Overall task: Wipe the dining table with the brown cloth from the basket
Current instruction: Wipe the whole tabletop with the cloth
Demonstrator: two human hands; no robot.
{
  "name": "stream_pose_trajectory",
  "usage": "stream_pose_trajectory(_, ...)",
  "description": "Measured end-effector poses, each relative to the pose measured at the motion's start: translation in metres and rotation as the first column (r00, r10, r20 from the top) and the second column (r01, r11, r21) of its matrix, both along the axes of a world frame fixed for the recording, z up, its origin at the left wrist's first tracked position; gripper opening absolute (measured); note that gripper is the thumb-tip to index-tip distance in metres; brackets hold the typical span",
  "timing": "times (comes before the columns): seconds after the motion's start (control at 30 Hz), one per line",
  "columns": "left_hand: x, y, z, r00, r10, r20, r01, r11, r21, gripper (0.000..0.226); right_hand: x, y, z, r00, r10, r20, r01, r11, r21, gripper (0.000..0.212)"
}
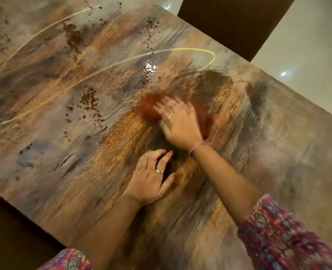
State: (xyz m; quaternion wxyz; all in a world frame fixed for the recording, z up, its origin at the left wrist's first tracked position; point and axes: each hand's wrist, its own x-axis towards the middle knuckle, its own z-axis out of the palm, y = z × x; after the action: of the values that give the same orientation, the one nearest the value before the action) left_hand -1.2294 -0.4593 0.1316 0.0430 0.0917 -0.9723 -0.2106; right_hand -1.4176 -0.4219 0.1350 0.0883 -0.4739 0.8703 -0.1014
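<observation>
The left hand (pixel 151 176) rests on the brown-and-grey painted counter (pixel 63 152), fingers relaxed, holding nothing. Just beyond it, the right hand (pixel 177 123) presses flat on the soft, reddish-brown cloth (pixel 150 108). The cloth looks light and limp; a spread palm on top should hold it best.

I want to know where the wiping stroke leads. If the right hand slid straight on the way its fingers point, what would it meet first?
The right hand, pressing the brown cloth on the table, points up and left. It would likely reach the brown crumbs first; motion blur makes the exact line uncertain.
</observation>
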Motion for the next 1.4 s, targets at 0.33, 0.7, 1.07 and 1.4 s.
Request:
stream_pose_trajectory(0.33,-0.040,-0.009,0.000,0.989,0.104,0.103,-0.098,0.993,-0.059,0.060,-0.201,0.037,0.012,0.611,-0.786,0.097,0.787,0.616,0.038,0.051)
stream_pose_trajectory(0.7,-0.043,-0.010,0.002,0.976,0.107,0.190,-0.090,0.991,-0.099,0.061,-0.151,0.080,0.002,0.973,-0.217,-0.075,0.215,0.976,-0.024,0.047)
stream_pose_trajectory(1.07,-0.042,-0.007,0.004,0.975,0.142,0.168,-0.129,0.988,-0.083,0.058,-0.044,0.104,-0.012,0.817,-0.570,-0.090,0.564,0.822,-0.081,0.048)
stream_pose_trajectory(1.4,-0.042,-0.009,0.003,0.975,0.132,0.176,-0.118,0.989,-0.088,0.059,-0.212,0.022,0.005,0.622,-0.780,0.070,0.781,0.624,0.006,0.051)
